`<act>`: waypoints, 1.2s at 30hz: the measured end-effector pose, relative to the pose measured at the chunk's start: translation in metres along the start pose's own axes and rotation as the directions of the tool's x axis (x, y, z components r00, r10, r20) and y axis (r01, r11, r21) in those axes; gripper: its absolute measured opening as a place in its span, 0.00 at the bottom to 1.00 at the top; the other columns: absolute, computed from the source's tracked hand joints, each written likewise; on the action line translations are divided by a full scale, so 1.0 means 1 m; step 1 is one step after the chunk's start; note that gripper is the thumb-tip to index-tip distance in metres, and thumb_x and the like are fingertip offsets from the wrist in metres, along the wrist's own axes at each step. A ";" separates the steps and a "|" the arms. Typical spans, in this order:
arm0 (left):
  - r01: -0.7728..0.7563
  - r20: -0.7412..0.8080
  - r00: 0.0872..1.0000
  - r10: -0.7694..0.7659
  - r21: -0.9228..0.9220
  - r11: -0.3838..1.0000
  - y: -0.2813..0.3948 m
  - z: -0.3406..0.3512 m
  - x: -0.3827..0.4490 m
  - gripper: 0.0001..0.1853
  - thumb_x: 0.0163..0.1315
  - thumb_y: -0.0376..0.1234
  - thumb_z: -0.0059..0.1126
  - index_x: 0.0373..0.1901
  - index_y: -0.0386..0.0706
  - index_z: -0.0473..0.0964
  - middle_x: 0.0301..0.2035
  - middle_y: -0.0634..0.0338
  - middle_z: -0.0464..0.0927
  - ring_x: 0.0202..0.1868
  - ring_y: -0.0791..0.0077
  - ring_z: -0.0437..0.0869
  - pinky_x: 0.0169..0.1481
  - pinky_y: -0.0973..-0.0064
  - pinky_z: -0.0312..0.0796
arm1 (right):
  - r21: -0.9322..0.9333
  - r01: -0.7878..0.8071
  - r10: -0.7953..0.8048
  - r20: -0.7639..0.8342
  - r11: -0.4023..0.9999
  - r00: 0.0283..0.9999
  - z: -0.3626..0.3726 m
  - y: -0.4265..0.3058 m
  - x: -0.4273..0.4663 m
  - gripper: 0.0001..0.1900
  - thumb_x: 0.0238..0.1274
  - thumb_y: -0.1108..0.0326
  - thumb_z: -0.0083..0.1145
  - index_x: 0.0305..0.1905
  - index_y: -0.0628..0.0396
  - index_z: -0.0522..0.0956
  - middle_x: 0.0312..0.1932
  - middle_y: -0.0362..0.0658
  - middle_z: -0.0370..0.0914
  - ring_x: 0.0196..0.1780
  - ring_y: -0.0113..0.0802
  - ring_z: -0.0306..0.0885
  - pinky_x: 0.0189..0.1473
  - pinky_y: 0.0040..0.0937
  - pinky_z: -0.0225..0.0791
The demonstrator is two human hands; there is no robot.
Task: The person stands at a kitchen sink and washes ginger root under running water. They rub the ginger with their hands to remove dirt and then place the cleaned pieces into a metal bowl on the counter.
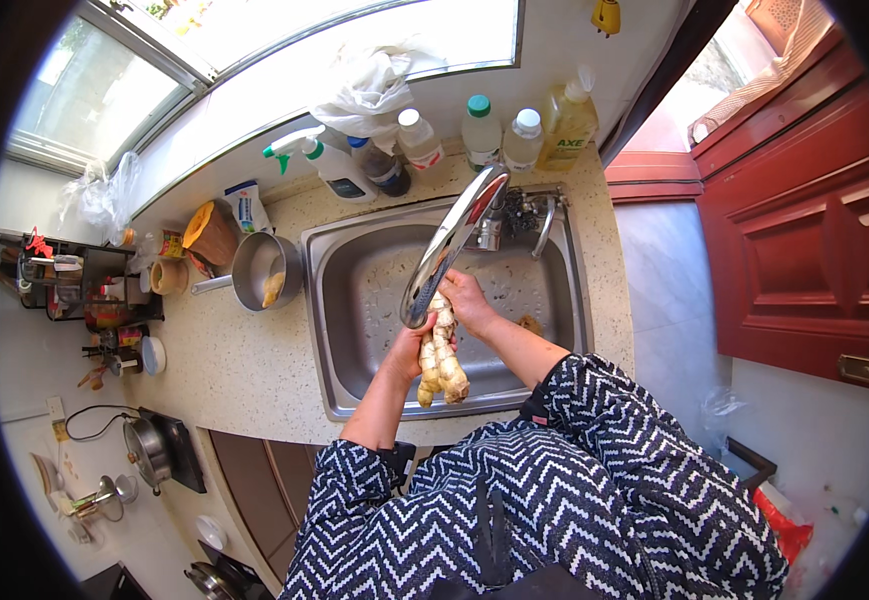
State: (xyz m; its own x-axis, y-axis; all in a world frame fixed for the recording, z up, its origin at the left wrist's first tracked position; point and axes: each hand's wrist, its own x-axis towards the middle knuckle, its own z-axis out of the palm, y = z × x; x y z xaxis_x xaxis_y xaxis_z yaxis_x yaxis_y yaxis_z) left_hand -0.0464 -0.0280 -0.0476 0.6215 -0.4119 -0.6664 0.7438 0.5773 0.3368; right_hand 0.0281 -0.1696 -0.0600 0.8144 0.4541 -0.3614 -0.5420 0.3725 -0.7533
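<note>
Over the stainless-steel sink (363, 281), a large knobbly piece of ginger root (445, 360) is held in both hands. My left hand (409, 349) grips its left side near the middle. My right hand (466, 300) is at its upper end, with the fingertips partly hidden. The curved chrome faucet spout (449, 247) arches above and covers part of the ginger and hands. A small brownish piece (530, 324) lies in the sink to the right of my right forearm. Drops wet the basin floor.
Left of the sink stands a saucepan (250, 259) with a ginger piece (273, 289) inside. A cut pumpkin (210, 231) is behind it. A spray bottle (340, 172), several plastic bottles and a yellow detergent jug (569, 124) line the back. A red door (802, 202) is at right.
</note>
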 end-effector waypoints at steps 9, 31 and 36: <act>-0.103 -0.036 0.994 0.103 0.012 0.995 0.005 0.001 -0.003 0.23 0.63 0.47 0.57 0.46 0.35 0.73 0.29 0.51 0.80 0.29 0.62 0.84 0.34 0.66 0.80 | 0.183 -0.087 0.041 0.243 0.979 0.969 -0.005 -0.017 -0.014 0.24 0.68 0.66 0.53 0.65 0.60 0.63 0.49 0.53 0.76 0.50 0.38 0.79 0.51 0.32 0.74; -0.138 -0.086 0.984 0.154 0.162 0.977 0.011 0.024 0.004 0.19 0.61 0.37 0.62 0.50 0.38 0.71 0.33 0.52 0.78 0.30 0.60 0.83 0.35 0.63 0.80 | 0.140 -0.207 0.174 0.221 0.968 0.960 -0.020 -0.015 -0.004 0.25 0.61 0.69 0.59 0.62 0.62 0.66 0.52 0.47 0.76 0.58 0.36 0.75 0.64 0.34 0.64; -0.152 -0.040 0.987 0.156 0.080 0.985 0.012 0.023 0.001 0.19 0.61 0.37 0.62 0.50 0.38 0.71 0.33 0.52 0.78 0.31 0.60 0.83 0.36 0.63 0.79 | 0.239 -0.160 0.055 0.392 0.958 0.918 -0.023 -0.026 -0.013 0.21 0.62 0.69 0.59 0.58 0.63 0.70 0.51 0.47 0.77 0.54 0.33 0.76 0.61 0.33 0.67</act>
State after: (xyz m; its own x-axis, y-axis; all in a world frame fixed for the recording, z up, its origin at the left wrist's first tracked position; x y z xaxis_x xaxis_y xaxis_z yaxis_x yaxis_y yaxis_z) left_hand -0.0316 -0.0375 -0.0288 0.7197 -0.2886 -0.6315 0.6576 0.5750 0.4867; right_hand 0.0361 -0.2033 -0.0485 0.6367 0.7546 -0.1584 -0.6987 0.4777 -0.5326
